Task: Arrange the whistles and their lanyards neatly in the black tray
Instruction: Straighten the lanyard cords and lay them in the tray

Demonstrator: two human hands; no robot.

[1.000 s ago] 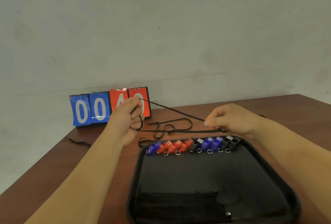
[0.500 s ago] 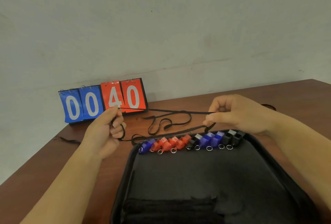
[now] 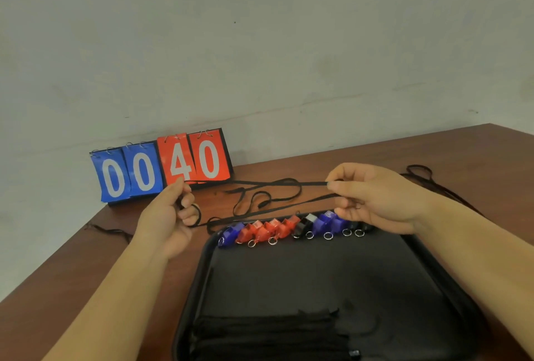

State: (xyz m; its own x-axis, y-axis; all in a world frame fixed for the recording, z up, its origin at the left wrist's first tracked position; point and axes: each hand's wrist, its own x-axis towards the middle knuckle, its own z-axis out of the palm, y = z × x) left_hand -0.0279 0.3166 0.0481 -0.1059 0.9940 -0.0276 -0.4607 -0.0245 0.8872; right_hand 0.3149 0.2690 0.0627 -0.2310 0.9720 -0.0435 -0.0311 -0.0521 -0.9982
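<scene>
- My left hand (image 3: 170,216) grasps one end of a black lanyard (image 3: 315,183) just beyond the far left corner of the black tray (image 3: 199,274), fingers curled round its loop.
- My right hand (image 3: 372,196) pinches that lanyard above the tray's far edge, thumb and forefinger on the upper strand. The lower fingers seem to catch a second strand.
- Between the hands the slack lies in loops on the counter (image 3: 375,158) just behind the tray.
- The whistles (image 3: 289,228) sit in a row along the tray's far edge, and the folded lanyards (image 3: 268,331) lie at its near edge.
- I judge the strap light, limp and quick to tangle. It is best held near its ends and folded taut.
</scene>
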